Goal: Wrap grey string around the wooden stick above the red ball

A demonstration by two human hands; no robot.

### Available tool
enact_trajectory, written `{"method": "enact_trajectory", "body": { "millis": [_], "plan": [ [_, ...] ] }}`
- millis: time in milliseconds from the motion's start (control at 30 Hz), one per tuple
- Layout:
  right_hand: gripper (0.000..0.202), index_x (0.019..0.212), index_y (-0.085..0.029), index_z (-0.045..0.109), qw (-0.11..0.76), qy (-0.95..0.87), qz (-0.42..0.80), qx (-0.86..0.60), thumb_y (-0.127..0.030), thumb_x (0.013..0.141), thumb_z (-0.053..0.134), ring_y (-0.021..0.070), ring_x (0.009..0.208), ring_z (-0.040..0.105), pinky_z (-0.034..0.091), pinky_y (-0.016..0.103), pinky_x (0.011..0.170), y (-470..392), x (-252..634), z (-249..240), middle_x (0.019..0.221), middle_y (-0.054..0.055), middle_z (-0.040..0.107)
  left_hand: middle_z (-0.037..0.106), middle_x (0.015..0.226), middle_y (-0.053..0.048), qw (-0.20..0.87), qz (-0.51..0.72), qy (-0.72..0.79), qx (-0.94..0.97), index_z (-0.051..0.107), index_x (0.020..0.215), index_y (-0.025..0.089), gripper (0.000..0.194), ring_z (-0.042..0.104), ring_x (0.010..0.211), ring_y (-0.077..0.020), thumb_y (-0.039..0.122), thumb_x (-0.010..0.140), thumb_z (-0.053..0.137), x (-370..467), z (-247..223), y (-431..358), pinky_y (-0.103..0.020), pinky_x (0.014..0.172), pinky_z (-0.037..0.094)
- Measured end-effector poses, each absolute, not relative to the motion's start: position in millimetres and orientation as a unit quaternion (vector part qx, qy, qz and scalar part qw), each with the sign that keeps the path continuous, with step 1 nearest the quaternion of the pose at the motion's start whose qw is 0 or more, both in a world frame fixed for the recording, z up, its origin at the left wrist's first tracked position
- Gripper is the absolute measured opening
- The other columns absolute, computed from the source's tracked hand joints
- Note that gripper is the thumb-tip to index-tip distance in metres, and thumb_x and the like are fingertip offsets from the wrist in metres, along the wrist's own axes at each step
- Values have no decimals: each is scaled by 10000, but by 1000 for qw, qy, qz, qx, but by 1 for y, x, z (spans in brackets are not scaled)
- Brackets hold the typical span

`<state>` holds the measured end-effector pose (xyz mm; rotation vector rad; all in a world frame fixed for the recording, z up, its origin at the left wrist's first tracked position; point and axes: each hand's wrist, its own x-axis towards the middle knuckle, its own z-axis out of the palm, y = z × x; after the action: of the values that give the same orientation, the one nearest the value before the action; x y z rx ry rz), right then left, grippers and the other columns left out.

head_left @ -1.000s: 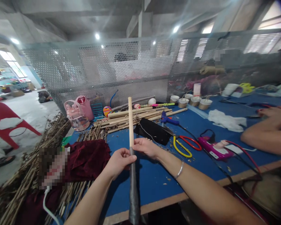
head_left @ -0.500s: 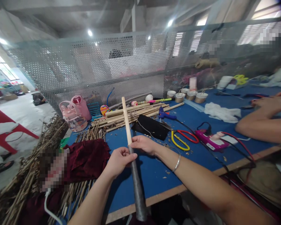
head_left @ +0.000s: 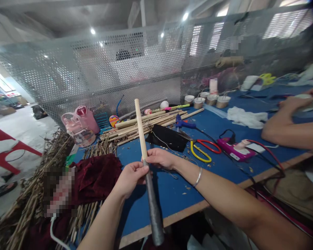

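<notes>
Both hands hold one long stick over the blue table (head_left: pixel 131 208). Its upper part is a pale wooden rod (head_left: pixel 140 128); the lower part is a dark grey tapered sleeve (head_left: pixel 153 205) widening toward me. My left hand (head_left: pixel 131 176) pinches the upper end of the dark part between thumb and fingers. My right hand (head_left: pixel 160 158), a silver bangle on its wrist, grips the pale rod just above the joint. Its fingertips are partly hidden behind the rod. Beyond the hands lies a black cloth piece (head_left: pixel 168 138).
Pale rods (head_left: pixel 159 122) lie at the back. Yellow-and-red-handled scissors (head_left: pixel 200 152), a blue glue gun (head_left: pixel 184 123) and a purple power strip (head_left: pixel 236 150) are to the right. Dark red cloth (head_left: pixel 96 178) and dry stalks (head_left: pixel 33 184) lie left. Another person's arm (head_left: pixel 289 128) rests at right.
The camera view has shifted slightly. My left hand's thumb has moved a little up and left on the stick; both hands still hold it near the joint.
</notes>
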<state>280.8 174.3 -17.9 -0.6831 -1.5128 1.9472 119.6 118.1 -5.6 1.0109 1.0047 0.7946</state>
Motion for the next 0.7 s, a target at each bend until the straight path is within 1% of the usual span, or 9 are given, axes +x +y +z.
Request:
{"method": "enact_trajectory", "body": {
  "millis": [67, 133, 233, 300, 367, 467, 567, 633, 700],
  "plan": [
    [372, 833, -84, 588, 282, -564, 737, -246, -409, 671, 671, 17, 355, 284, 135, 182, 338, 174, 281, -16, 525, -47, 488, 625, 696, -55, 714, 342, 422, 441, 576, 777, 116, 324, 581, 601, -114, 408, 671, 670, 120, -3, 117, -211, 555, 444],
    [371, 806, -78, 591, 298, -556, 734, -251, -395, 643, 696, 25, 394, 354, 187, 176, 362, 172, 280, -14, 565, -23, 533, 630, 733, -62, 727, 335, 413, 435, 568, 822, 127, 331, 585, 617, -121, 416, 685, 655, 120, -4, 117, -215, 551, 442],
    [357, 761, -79, 586, 320, -542, 728, -271, -370, 609, 725, 56, 495, 459, 292, 180, 446, 171, 277, -13, 607, 2, 571, 577, 654, 2, 674, 356, 450, 465, 544, 821, 147, 347, 531, 546, -93, 389, 632, 707, 123, -10, 115, -186, 487, 393],
    [349, 736, -82, 580, 321, -546, 719, -288, -370, 605, 729, 51, 482, 434, 284, 181, 449, 171, 276, -15, 565, -17, 545, 494, 543, 56, 608, 388, 486, 493, 533, 744, 141, 339, 445, 461, -56, 363, 592, 739, 125, -15, 113, -160, 435, 316],
    [353, 728, -83, 578, 312, -553, 711, -302, -382, 611, 724, 29, 418, 340, 212, 179, 405, 173, 277, -17, 493, -52, 477, 458, 493, 69, 571, 413, 505, 499, 534, 690, 129, 314, 391, 423, -38, 367, 613, 722, 127, -18, 108, -157, 417, 272],
    [369, 779, -83, 587, 281, -564, 723, -285, -413, 649, 691, 15, 370, 241, 123, 191, 370, 174, 280, -18, 487, -60, 457, 567, 594, 11, 618, 425, 486, 449, 570, 768, 116, 281, 495, 504, -67, 373, 692, 656, 132, -14, 97, -177, 495, 372],
    [357, 764, -85, 577, 286, -565, 735, -242, -409, 659, 687, 18, 396, 316, 179, 183, 381, 170, 280, -14, 579, -18, 533, 603, 708, -21, 681, 463, 444, 353, 557, 863, 126, 270, 563, 601, -99, 344, 722, 632, 142, -7, 84, -233, 602, 455],
    [356, 759, -85, 571, 301, -565, 732, -233, -396, 645, 703, 31, 438, 379, 242, 179, 415, 166, 279, -11, 608, -1, 559, 561, 677, 13, 680, 515, 422, 307, 524, 883, 152, 256, 522, 540, -74, 339, 736, 618, 151, -6, 77, -209, 528, 437],
    [365, 779, -83, 573, 306, -567, 727, -237, -387, 634, 714, 43, 471, 418, 285, 180, 447, 162, 276, -8, 616, 5, 572, 504, 623, 53, 645, 570, 413, 299, 485, 891, 183, 253, 445, 457, -46, 345, 743, 611, 161, -7, 73, -160, 416, 355]
  ]
}}
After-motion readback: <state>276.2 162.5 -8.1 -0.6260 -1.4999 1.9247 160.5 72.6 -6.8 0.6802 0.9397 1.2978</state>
